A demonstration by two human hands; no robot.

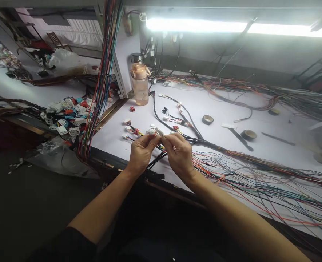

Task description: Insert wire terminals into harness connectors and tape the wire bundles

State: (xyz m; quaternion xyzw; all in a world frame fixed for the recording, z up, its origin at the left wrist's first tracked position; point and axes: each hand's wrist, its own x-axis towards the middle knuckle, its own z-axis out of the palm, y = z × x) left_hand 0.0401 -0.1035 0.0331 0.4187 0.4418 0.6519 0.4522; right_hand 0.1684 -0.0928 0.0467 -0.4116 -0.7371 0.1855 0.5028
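Both hands meet over the near edge of the white table. My left hand (141,152) pinches a white wire connector (151,130) between thumb and fingers. Close against it, my right hand (179,152) is closed on a small pale piece (159,131), whose kind I cannot make out. Under and behind the hands lies a wire harness (210,144) with black-wrapped branches. To the left of the hands, several branch ends with white connectors (127,128) and red ones rest on the table. The fingertips partly cover what they hold.
A water bottle (140,85) stands at the back left, near a small red connector (132,108). Tape rolls (207,119) lie to the right. Loose wires (248,178) spread over the right side. A hanging wire bundle (108,47) and a connector pile (70,112) are at left.
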